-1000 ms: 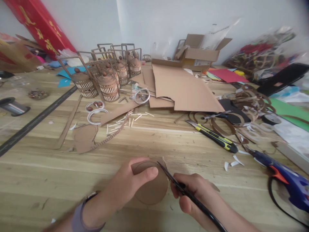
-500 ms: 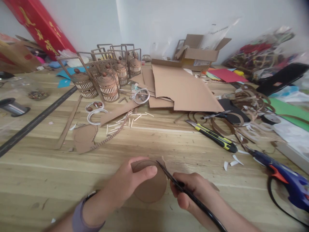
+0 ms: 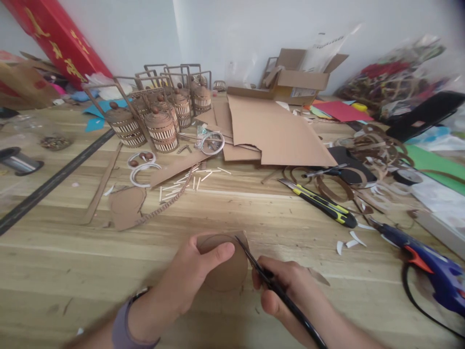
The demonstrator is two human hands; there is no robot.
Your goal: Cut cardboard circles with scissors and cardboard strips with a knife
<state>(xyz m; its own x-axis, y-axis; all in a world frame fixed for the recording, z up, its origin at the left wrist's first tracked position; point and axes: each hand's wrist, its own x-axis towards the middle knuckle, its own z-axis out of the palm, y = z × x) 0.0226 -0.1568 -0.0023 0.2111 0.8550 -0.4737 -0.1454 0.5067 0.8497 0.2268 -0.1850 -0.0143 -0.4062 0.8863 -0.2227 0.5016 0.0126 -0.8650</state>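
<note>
My left hand (image 3: 189,276) pinches a brown cardboard disc (image 3: 227,271) low in the middle of the wooden table (image 3: 254,213), thumb on top of it. My right hand (image 3: 286,295) is closed round black scissors (image 3: 254,264), whose blades meet the disc's right edge where an uncut corner still sticks up. A grey watch strap sits on my left wrist.
A yellow-black utility knife (image 3: 319,203) and a blue glue gun (image 3: 425,266) with black cord lie to the right. Cardboard sheets (image 3: 276,131), an open box (image 3: 294,80), several slatted cardboard lanterns (image 3: 160,123), white rings, small sticks, a long black ruler (image 3: 54,182) and cardboard scraps fill the far side.
The disc and both hands have shifted slightly up and left in view; the scissors stay at the disc's right edge, and the disc looks turned a little.
</note>
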